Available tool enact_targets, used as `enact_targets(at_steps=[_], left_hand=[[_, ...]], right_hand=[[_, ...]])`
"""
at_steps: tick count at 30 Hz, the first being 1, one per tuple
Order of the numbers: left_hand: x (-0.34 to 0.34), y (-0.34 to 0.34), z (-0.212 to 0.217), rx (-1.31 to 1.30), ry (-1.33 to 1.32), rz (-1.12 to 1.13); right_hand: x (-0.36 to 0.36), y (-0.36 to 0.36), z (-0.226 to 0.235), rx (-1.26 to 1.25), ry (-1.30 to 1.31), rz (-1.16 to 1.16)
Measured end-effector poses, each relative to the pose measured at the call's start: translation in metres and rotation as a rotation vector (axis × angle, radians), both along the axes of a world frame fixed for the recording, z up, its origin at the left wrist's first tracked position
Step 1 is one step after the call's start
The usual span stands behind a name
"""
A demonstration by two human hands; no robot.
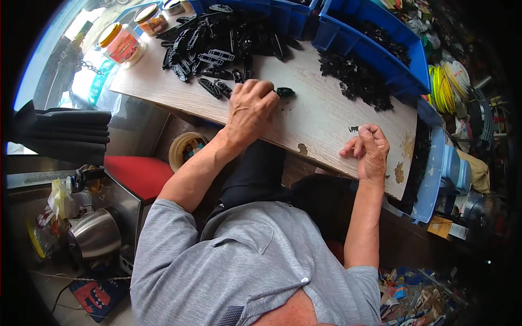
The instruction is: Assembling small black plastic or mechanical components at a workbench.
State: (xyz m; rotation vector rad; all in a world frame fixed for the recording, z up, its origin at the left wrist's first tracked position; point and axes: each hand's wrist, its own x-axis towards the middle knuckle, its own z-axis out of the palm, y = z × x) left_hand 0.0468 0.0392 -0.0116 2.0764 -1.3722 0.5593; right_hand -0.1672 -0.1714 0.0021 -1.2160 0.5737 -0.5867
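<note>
My left hand is closed over the table near its front edge. From its fingertips, on the right side, sticks out an elongated black plastic part; the rest of the grip is hidden under the knuckles. Farther right, my right hand has its fingers curled in a pinch, with a small black toothed plastic piece at the fingertips. Several black elongated parts lie just left of and beyond my left hand. Behind them rises a large heap of similar black parts.
A pile of small black pieces spreads before a blue bin at the right back. Two lidded jars stand at the table's far left. Below the table's front edge is a round bucket; a red-topped cabinet stands left.
</note>
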Motion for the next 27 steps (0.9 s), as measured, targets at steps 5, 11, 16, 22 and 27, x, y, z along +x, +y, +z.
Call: enact_targets(at_steps=[5,11,16,22,27], left_hand=[[-0.006,-0.014,-0.004,0.056,0.131,-0.222],[-0.009,-0.029,-0.015,0.002,0.173,-0.015],[-0.036,-0.038,-0.001,-0.036,0.508,-0.055],[-0.075,-0.067,0.006,-0.281,1.554,-0.445],[-0.088,-0.084,0.000,-0.308,1.596,-0.562]], right_hand=[[0.002,0.000,0.000,0.008,0.020,-0.024],[0.001,0.002,0.000,0.037,-0.013,-0.021],[0.004,0.003,-0.004,0.112,-0.109,-0.003],[0.010,0.010,-0.006,0.091,-0.162,0.004],[0.006,0.008,-0.009,0.040,-0.118,-0.049]])
